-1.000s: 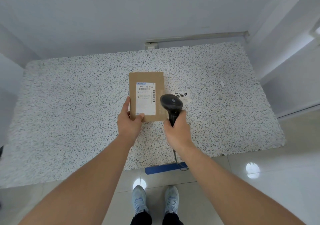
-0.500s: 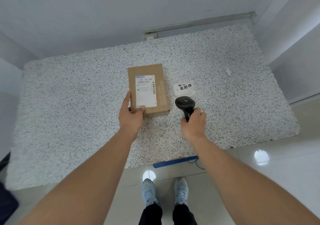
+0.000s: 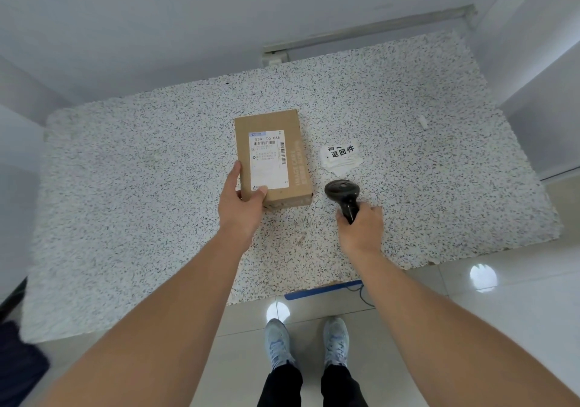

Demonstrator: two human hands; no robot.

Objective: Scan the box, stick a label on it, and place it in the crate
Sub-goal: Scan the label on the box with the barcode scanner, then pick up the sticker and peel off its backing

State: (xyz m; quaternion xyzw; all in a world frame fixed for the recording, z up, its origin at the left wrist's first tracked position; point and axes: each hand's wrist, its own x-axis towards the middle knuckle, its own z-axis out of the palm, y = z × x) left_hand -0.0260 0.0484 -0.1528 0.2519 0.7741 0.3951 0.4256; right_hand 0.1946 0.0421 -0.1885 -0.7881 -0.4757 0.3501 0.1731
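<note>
A brown cardboard box (image 3: 295, 143) with a white shipping label on top lies flat on the speckled table (image 3: 157, 187). My left hand (image 3: 241, 206) grips its near left corner, thumb on the label. To the right of the box, my right hand (image 3: 361, 224) holds the handle of a black barcode scanner (image 3: 342, 191) low over the table, its head pointing away from me. A small stack of white stickers (image 3: 342, 157) printed with black characters lies just beyond the scanner. No crate is in view.
The table's near edge runs just in front of my feet, with a blue strip (image 3: 323, 290) and the scanner cable below it. A small white scrap (image 3: 423, 122) lies far right. White walls close the back and right. A dark object (image 3: 18, 362) sits at lower left.
My right hand has carried the scanner from over the box's right edge down and to the right, near the table. The box and my left hand have stayed put.
</note>
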